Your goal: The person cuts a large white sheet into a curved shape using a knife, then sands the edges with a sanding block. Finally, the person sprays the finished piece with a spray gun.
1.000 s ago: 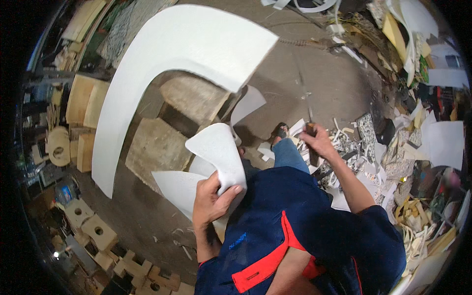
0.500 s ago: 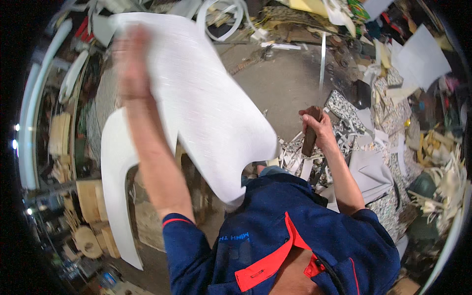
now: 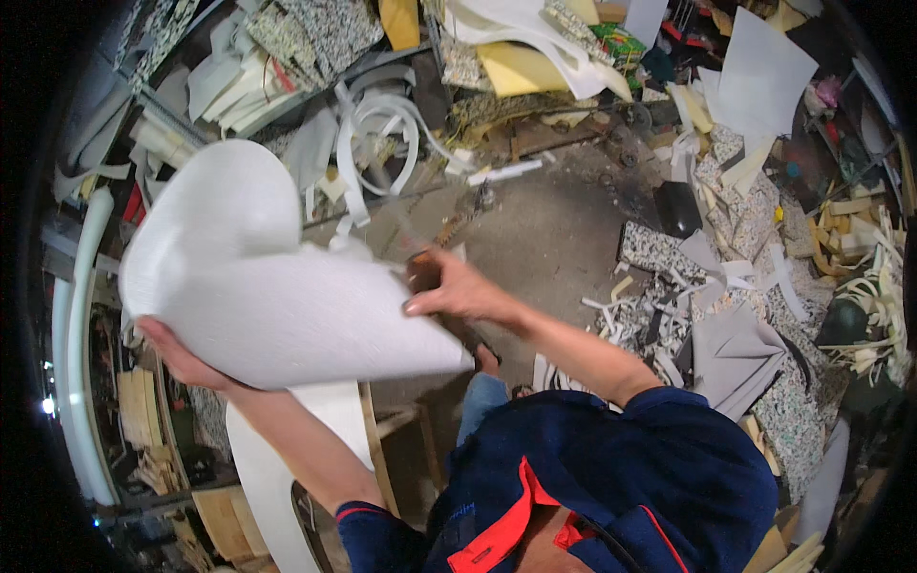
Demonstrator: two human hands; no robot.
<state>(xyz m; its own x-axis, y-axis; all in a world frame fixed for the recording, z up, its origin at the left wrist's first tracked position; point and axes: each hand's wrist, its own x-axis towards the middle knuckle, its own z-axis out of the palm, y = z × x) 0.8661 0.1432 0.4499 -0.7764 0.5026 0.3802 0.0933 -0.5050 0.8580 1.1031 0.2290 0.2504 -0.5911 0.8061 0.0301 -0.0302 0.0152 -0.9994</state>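
Observation:
My left hand (image 3: 186, 361) grips the left edge of a large white foam sheet (image 3: 296, 315), its fingers partly hidden by the sheet. The sheet is raised and curled, with a rounded part standing up at its far end. My right hand (image 3: 468, 291) is closed around the brown handle (image 3: 423, 272) of a long, thin-bladed knife, close to the sheet's right edge. The blade is smeared by motion; I cannot tell whether it touches the foam. Below the raised sheet lies another white curved piece (image 3: 263, 468) on a wooden support.
Speckled foam offcuts (image 3: 659, 248), a grey folded sheet (image 3: 735, 353) and white strips cover the floor at the right. Ring-shaped white strips (image 3: 411, 153) lie at the far side. Long pale tubes (image 3: 86, 334) and wooden blocks (image 3: 229, 520) stand along the left.
The white sheet has been lifted and curled over. My left hand has moved from its top surface to its left edge. My right hand has brought the knife leftward to the sheet.

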